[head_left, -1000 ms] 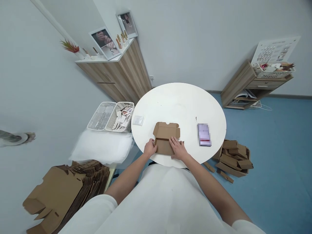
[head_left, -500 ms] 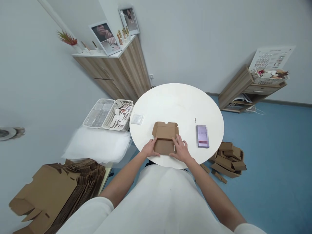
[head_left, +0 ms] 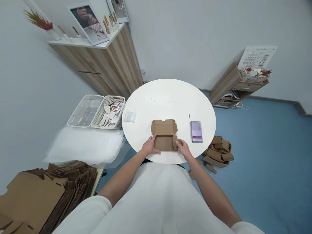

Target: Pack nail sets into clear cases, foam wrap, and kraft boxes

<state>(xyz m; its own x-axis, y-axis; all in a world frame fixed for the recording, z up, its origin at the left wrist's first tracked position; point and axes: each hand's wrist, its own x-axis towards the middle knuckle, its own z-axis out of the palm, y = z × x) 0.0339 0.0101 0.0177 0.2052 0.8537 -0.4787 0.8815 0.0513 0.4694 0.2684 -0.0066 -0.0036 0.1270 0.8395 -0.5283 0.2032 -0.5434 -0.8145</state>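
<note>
A brown cardboard box (head_left: pixel 163 143) lies near the front edge of the round white table (head_left: pixel 170 97), its lid standing open toward the far side. My left hand (head_left: pixel 149 146) holds the box's left side, thumb along the front edge and fingers at the back left. At the right end, my right hand (head_left: pixel 183 148) has its fingers bent against a side flap (head_left: pixel 175 143), which leans over the box's inside. A purple pack (head_left: pixel 196 131) lies to the right of my right hand. On the table's left side is a small clear packet (head_left: pixel 130 116).
Left of the table are white baskets (head_left: pixel 93 124), one holding paper cards, translucent sheets (head_left: pixel 85 143) and a stack of flat cardboard (head_left: pixel 36 191). Folded boxes (head_left: pixel 218 152) sit on the floor at the right. A wooden cabinet (head_left: pixel 122 55) stands behind left, a shelf unit (head_left: pixel 225 84) behind right.
My right hand has moved to the box's right end, and the side flap there now shows folded inward. My left hand keeps its hold. The whole view has shifted slightly.
</note>
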